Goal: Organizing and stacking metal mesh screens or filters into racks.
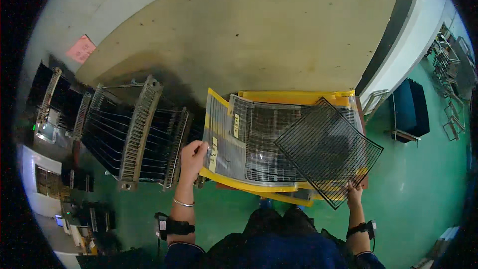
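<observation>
My left hand [193,160] is closed on the left edge of a clear plastic sheet [226,153] with yellow borders, lifting that side. Yellow labels with dark marks are stuck on the sheet. In my right hand [354,193] is the near corner of a black wire rack [331,152], a rectangular grid of thin parallel bars. The rack is turned at an angle and overlaps the right part of the sheet. Through the clear plastic, more dark gridwork [274,144] shows beneath it; how many layers lie there I cannot tell.
To the left stand metal slotted frames [137,134] with dark panels between them. A large beige panel [249,35] rises behind the work surface. On the green floor [398,184] to the right is a dark blue bin [411,108], with metal stands [450,119] farther off.
</observation>
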`<state>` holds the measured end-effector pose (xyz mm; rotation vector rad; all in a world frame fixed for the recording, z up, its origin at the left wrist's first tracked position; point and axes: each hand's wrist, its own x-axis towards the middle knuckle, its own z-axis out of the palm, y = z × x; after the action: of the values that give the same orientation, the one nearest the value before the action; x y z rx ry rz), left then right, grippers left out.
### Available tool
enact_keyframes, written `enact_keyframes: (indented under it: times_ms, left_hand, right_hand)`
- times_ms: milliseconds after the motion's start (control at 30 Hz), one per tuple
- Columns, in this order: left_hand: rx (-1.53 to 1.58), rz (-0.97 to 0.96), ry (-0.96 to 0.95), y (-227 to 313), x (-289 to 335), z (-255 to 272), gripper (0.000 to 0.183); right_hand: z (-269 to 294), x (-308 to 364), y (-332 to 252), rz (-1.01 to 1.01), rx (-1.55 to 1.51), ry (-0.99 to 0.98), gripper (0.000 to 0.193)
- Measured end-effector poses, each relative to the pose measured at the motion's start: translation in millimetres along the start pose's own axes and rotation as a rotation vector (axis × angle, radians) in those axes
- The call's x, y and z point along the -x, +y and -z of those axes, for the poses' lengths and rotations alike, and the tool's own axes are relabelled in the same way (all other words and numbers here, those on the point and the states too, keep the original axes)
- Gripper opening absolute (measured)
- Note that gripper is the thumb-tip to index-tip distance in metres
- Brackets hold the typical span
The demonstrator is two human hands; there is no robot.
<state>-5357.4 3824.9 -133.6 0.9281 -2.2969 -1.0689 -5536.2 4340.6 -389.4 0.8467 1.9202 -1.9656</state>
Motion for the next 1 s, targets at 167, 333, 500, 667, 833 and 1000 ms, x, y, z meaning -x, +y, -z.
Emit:
enact_keyframes:
  times_ms: [167,333,500,667,833,1000]
  left_hand:
    - [0.153,-0.014,-0.011,73.5,-16.2,66.4,0.018]
    - [0.23,-0.15,0.111,191.1,-25.8,100.2,0.011]
    - [0.488,-0.376,0.427,266.3,-8.3,108.4,0.016]
    - [0.718,-0.683,0.629,290.9,30.7,81.4,0.019]
    - [0.377,-0.391,0.747,186.9,87.7,6.3,0.01]
    - [0.987,0.228,0.563,32.1,113.5,-118.3,0.01]
  right_hand:
    - [2.9,-4.0,7.2,-0.009,0.066,-0.057,0.082]
    - [8.3,-15.8,25.9,0.094,0.045,-0.012,0.075]
    - [-15.7,28.1,-11.7,-0.019,-0.087,-0.183,0.056]
    - [-4.5,-8.3,19.0,0.073,0.077,-0.127,0.07]
    - [8.6,19.3,-6.7,0.165,-0.001,-0.191,0.048]
    - [64.2,48.2,-33.7,0.311,-0.117,-0.205,0.032]
